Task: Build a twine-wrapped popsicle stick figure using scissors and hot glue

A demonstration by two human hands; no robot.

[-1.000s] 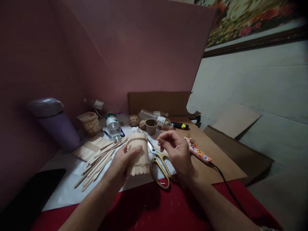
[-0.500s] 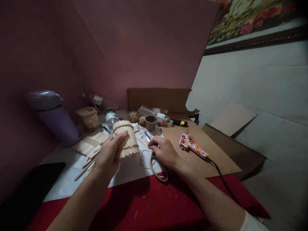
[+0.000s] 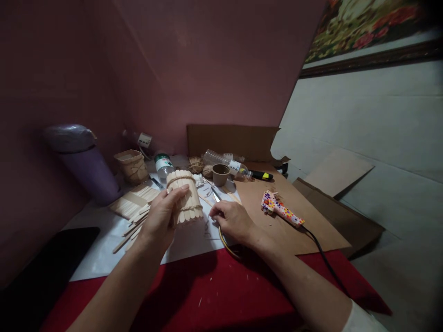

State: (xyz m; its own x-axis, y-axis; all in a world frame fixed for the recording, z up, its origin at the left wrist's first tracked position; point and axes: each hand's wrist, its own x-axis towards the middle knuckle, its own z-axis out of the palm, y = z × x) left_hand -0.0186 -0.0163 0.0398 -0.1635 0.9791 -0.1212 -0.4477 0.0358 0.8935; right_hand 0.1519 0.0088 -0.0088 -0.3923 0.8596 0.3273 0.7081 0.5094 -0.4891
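Observation:
My left hand [image 3: 161, 214] is wrapped round a craft-stick pot [image 3: 188, 203], tilted above the white paper. Upright wooden sticks with rounded ends form its wall, and a band of twine runs round it near each end. To its right, my right hand [image 3: 233, 221] is closed, thumb and fingertips pinched together; whatever they hold, if anything, is too small to make out. Beneath that hand lie scissors with a yellowish handle loop [image 3: 226, 244], partly covered by it; their blades [image 3: 216, 195] point away from me. Loose craft sticks [image 3: 133, 227] lie left of the pot.
A flowered glue gun [image 3: 282, 210] with a black cord rests on cardboard [image 3: 311, 230] at right. Behind stand a brown cup [image 3: 220, 175], a plastic bottle [image 3: 226, 163], a cutter [image 3: 261, 175], twine balls [image 3: 196, 164] and a jar [image 3: 164, 167]. A purple tumbler [image 3: 90, 170] leans at left.
My right hand has shifted slightly left and down, covering more of the scissors' handle. My left hand still holds the pot. The whole view has moved a little.

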